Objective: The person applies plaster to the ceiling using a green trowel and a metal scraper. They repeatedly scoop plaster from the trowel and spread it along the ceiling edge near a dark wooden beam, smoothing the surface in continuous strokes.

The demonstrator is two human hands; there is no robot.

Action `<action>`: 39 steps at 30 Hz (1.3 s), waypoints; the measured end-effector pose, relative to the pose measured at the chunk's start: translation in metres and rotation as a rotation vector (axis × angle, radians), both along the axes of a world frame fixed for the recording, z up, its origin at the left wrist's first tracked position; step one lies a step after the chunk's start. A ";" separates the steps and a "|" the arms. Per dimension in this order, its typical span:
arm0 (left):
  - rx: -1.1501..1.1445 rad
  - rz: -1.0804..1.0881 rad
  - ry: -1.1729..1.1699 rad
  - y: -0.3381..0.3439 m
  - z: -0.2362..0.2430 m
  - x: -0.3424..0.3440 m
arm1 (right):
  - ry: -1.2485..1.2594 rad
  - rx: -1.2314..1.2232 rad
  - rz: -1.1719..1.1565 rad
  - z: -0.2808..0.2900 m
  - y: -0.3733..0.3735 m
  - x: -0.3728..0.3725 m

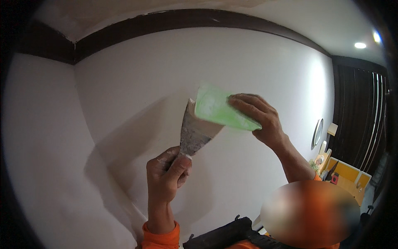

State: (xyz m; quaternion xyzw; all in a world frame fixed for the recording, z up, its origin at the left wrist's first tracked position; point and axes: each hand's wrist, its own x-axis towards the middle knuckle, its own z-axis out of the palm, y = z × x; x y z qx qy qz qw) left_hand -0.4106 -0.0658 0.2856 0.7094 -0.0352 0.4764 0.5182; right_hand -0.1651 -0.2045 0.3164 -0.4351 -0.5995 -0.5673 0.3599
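My left hand [169, 174] is closed round the handle of a putty knife [192, 137], its crusted metal blade pointing up. My right hand [261, 118] grips a pale green, flexible rectangular spreader [211, 103] from its right side, with the fingers bent over the top face. The spreader's lower left edge meets or overlaps the upper blade of the knife, and pale filler shows along that edge of the blade. Both tools are raised in front of the white wall [145, 70].
A dark trim band [186, 18] runs along the top of the wall, meeting a corner at left. At right are an oval mirror [318, 132], dark curtains [354, 103], and a wooden desk [354, 190] with small items. A black padded object [219, 234] and a blurred oval sit at the bottom.
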 end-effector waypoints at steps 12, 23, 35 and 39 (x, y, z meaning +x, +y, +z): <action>0.924 0.658 -0.334 0.062 -0.005 0.048 | 1.642 -0.268 1.446 -0.088 -0.025 -0.025; 0.490 0.695 -0.141 0.087 -0.040 0.048 | 1.299 0.083 1.706 0.128 0.006 0.037; 0.460 0.618 -0.168 0.105 -0.042 0.044 | 0.563 0.365 0.407 0.246 -0.041 0.097; 0.446 0.587 -0.183 0.106 -0.045 0.039 | 0.831 0.407 1.035 0.175 -0.045 0.060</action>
